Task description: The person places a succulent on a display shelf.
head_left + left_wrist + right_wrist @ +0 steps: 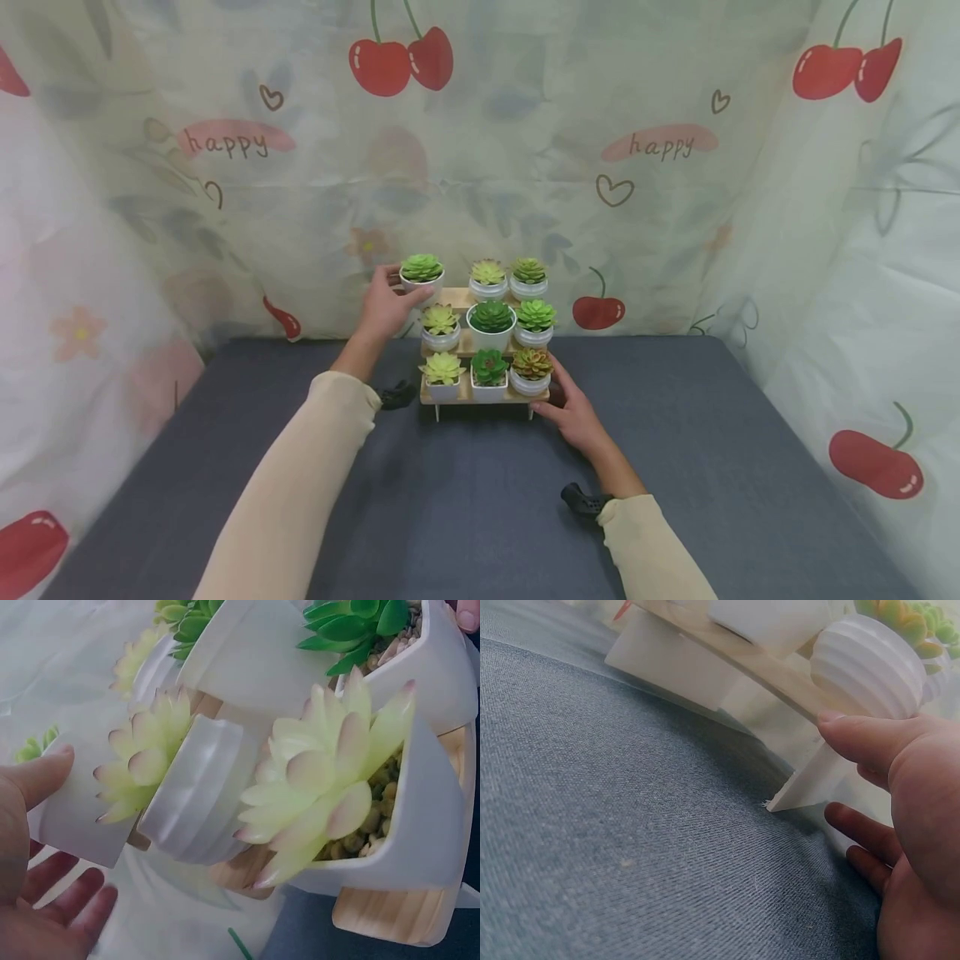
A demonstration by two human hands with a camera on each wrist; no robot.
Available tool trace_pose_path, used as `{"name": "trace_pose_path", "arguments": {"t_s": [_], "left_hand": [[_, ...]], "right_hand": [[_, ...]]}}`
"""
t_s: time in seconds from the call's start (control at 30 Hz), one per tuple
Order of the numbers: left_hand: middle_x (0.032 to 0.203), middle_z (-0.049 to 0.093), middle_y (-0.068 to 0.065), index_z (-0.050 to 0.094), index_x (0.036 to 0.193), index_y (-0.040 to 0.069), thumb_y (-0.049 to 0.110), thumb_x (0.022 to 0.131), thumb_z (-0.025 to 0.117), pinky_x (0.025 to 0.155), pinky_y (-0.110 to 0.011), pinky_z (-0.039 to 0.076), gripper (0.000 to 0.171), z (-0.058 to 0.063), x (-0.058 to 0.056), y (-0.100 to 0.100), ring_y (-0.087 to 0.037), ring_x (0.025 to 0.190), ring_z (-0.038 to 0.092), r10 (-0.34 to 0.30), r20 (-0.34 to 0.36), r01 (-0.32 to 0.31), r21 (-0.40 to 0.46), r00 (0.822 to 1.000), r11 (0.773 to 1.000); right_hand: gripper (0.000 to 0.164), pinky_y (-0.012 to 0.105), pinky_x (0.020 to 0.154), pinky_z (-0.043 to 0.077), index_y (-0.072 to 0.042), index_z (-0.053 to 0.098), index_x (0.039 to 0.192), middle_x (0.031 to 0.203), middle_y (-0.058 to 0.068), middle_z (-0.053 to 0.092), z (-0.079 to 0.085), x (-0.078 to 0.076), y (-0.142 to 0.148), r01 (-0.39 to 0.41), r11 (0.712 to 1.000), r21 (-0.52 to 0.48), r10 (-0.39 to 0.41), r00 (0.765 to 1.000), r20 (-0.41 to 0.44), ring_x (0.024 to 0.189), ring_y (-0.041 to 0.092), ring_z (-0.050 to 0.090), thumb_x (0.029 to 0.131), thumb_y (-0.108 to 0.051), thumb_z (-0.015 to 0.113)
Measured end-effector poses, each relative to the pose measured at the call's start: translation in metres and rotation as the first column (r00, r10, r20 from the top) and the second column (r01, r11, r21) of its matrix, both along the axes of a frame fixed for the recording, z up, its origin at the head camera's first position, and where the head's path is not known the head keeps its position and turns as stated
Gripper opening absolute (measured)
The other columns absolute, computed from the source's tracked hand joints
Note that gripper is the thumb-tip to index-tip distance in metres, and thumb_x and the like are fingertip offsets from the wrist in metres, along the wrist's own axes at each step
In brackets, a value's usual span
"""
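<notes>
A three-tier wooden plant stand point(459, 397) on white legs carries small potted succulents in rows. At the top left, my left hand point(386, 304) holds a bright green succulent in a white pot point(422, 272), thumb on its near side. In the left wrist view, the white pot point(82, 817) lies between thumb and fingers; whether its base touches the tier is hidden. My right hand point(573, 412) grips the stand's lower right corner. In the right wrist view, its thumb presses the wooden edge point(799, 705) beside a ribbed white pot point(866, 667).
The stand rests near the back of a table with a dark blue-grey cloth point(480, 517). Behind it hangs a pale curtain point(495, 108) printed with cherries and hearts. A dark green succulent point(492, 317) sits in the middle tier, with other pots close around it.
</notes>
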State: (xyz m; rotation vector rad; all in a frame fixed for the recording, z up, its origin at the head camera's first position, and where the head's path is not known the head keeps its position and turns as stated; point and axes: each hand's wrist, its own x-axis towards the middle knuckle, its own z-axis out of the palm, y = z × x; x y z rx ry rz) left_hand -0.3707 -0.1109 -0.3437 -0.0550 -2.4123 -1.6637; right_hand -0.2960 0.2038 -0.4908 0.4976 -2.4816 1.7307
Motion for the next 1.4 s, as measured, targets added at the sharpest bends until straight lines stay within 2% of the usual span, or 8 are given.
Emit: {"name": "trace_pose_path", "arguments": {"t_s": [0.23,0.47,0.57,0.97,1.1,1.27,1.4], "left_hand": [[0.124,0.052,-0.019,0.042,0.145,0.007,0.028,0.089,0.073,0.086,-0.045,0.048,0.068,0.001,0.003,0.004,-0.032,0.11,0.053,0.007,-0.036,-0.009,-0.037,0.999,0.999],[0.126,0.055,-0.017,0.048,0.14,0.007,0.026,0.092,0.069,0.093,-0.046,0.048,0.056,-0.01,0.006,0.002,-0.032,0.114,0.056,0.009,-0.067,-0.009,0.013,0.998,1.0],[0.125,0.058,-0.017,0.05,0.138,0.006,0.027,0.094,0.067,0.095,-0.044,0.047,0.052,-0.015,0.008,0.001,-0.031,0.116,0.056,0.012,-0.093,-0.01,0.025,0.996,1.0],[0.126,0.062,-0.018,0.054,0.134,0.001,0.022,0.097,0.062,0.098,-0.044,0.045,0.044,-0.022,0.016,-0.003,-0.031,0.118,0.056,-0.033,-0.173,0.038,0.027,0.984,0.999],[0.126,0.061,-0.017,0.054,0.133,0.001,0.022,0.098,0.06,0.098,-0.045,0.043,0.042,-0.029,0.023,-0.007,-0.03,0.117,0.055,-0.025,-0.188,0.026,0.002,0.982,1.0],[0.129,0.06,-0.011,0.057,0.131,0.006,0.027,0.098,0.06,0.097,-0.045,0.044,0.039,-0.042,0.037,-0.017,-0.028,0.118,0.054,0.001,-0.18,-0.01,-0.047,0.984,0.999],[0.13,0.059,-0.009,0.06,0.129,0.01,0.026,0.097,0.062,0.095,-0.046,0.046,0.036,-0.053,0.047,-0.026,-0.028,0.118,0.055,0.023,-0.17,-0.031,-0.047,0.985,0.998]], "right_hand": [[0.087,0.057,0.097,0.042,-0.017,0.017,0.157,0.148,0.025,0.037,0.005,0.002,-0.001,-0.009,1.0,-0.015,0.009,1.0,0.022,0.127,0.043,0.045,0.09,-0.007,0.07],[0.083,0.055,0.095,0.044,-0.005,0.017,0.155,0.144,0.03,0.038,0.032,0.017,-0.011,-0.035,0.999,0.007,0.035,0.999,0.007,0.125,0.046,0.046,0.09,-0.001,0.068],[0.083,0.057,0.096,0.043,-0.005,0.018,0.155,0.144,0.03,0.039,0.036,0.019,-0.014,-0.037,0.999,0.003,0.037,0.999,0.011,0.126,0.046,0.046,0.089,0.0,0.068],[0.084,0.058,0.096,0.043,-0.005,0.019,0.155,0.143,0.029,0.04,0.032,0.015,-0.015,-0.033,0.999,-0.014,0.033,0.999,0.001,0.125,0.046,0.047,0.088,0.001,0.069],[0.084,0.061,0.097,0.04,-0.006,0.018,0.156,0.146,0.029,0.037,0.027,0.011,-0.011,-0.059,0.998,-0.028,0.059,0.998,0.006,0.125,0.047,0.046,0.089,0.001,0.068],[0.079,0.056,0.096,0.044,-0.013,0.021,0.156,0.148,0.026,0.037,0.016,0.001,0.006,-0.103,0.995,-0.011,0.104,0.992,0.065,0.124,0.044,0.048,0.092,-0.007,0.067],[0.073,0.055,0.098,0.043,-0.01,0.022,0.155,0.146,0.027,0.039,0.021,-0.002,0.024,-0.113,0.993,-0.018,0.114,0.988,0.106,0.124,0.045,0.048,0.095,-0.011,0.064]]}}
